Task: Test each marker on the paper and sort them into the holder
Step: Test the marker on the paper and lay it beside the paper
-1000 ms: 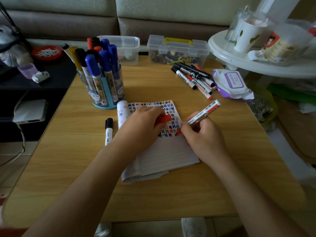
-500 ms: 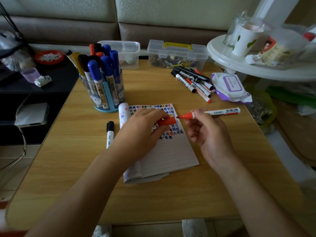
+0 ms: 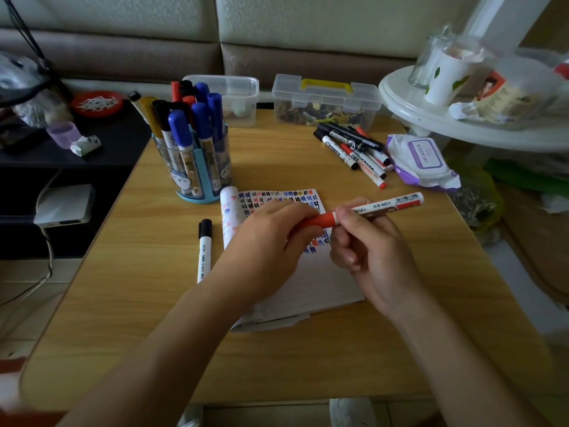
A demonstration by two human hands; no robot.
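Both hands hold one red marker [image 3: 363, 212] above the paper [image 3: 311, 272]: left hand [image 3: 271, 241] pinches its cap [image 3: 318, 220], right hand [image 3: 372, 241] grips the barrel.

Middle of paper [image 3: 314, 272] hidden under both hands. End of red cap [image 3: 320, 220] buried in left hand [image 3: 268, 241]; its joint with marker [image 3: 391, 204] behind thumb of right hand [image 3: 378, 260]. Clutter on side table [image 3: 406, 109] blurred.

**Single head-worn wide-angle view, looking forward and down.**
It sits close above the table [image 3: 123, 318], facing the sofa back [image 3: 308, 26] beyond the far edge; left hand [image 3: 268, 238] and right hand [image 3: 375, 257] reach in from below.
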